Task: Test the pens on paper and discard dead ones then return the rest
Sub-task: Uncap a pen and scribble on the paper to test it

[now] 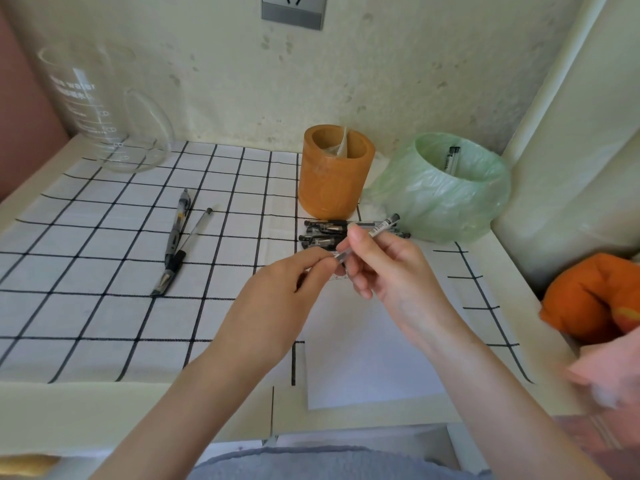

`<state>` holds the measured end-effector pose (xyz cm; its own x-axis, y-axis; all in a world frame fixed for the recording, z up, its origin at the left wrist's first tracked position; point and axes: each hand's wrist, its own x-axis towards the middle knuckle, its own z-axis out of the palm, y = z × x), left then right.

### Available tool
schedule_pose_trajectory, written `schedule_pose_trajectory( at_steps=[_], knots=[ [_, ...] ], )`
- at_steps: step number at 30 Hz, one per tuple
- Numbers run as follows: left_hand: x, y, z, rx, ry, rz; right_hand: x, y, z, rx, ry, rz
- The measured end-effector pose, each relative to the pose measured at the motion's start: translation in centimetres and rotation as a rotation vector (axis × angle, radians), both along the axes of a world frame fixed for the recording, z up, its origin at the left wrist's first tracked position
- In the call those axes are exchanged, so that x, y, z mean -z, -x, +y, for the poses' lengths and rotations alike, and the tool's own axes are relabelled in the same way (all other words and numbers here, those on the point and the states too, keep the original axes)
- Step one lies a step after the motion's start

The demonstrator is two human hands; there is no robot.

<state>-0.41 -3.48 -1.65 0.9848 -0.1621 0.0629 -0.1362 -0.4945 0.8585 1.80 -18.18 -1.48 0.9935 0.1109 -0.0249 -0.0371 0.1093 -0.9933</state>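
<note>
A white cloth crossed by thin black grid lines was spread over the table, and a smooth white sheet of paper was laid flat on it below the hands. A round bin lined with crinkled green plastic was set at the back right, one pen leaning inside. Just beside it stood a cylindrical amber pen holder. A slim clear pen was pinched in the right hand, its lower end gripped by the fingertips of the left hand. A bundle of black pens lay behind the hands, and two pens lay apart to the left.
</note>
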Motion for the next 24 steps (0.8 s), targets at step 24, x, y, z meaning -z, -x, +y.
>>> schedule_pose_trajectory(
  at_steps=[24],
  knots=[
    [2.3,-0.3,0.9,0.166,-0.263,0.227,1.9,-2.7,-3.8,0.255,-0.043,0.167]
  ],
)
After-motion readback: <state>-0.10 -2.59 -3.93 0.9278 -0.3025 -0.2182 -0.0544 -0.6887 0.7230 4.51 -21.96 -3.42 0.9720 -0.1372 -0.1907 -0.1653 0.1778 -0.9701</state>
